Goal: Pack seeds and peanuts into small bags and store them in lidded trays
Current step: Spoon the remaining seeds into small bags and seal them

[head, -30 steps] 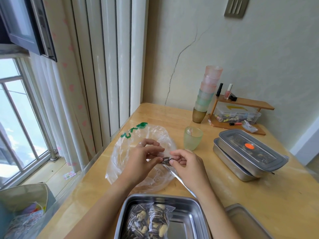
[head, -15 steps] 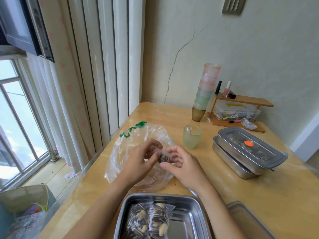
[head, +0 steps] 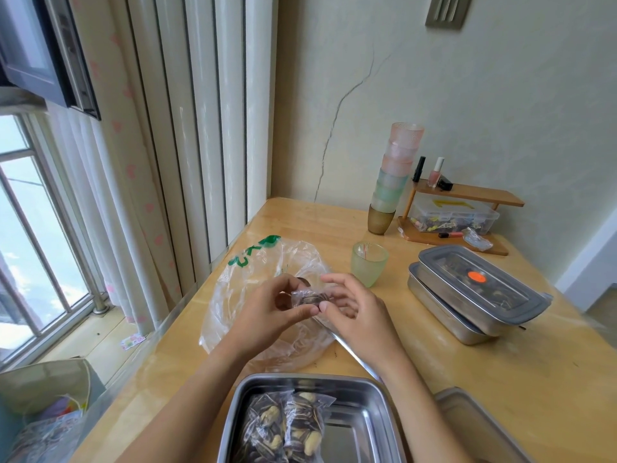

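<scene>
Plastic small bag [head: 310,299] of seeds has bunched tighter between my left hand [head: 267,312] and right hand [head: 364,315], both pinching it; I judge the open tray [head: 347,442] comes next

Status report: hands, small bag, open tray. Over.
Left hand and right hand both pinch small bag. Open tray holds two packed bags. Large plastic bag under hands, blocks nothing.

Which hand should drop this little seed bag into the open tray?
Probably right: the right hand pinches the small bag, and the open tray has its bare half beside that forearm; the left hand also holds it.
</scene>
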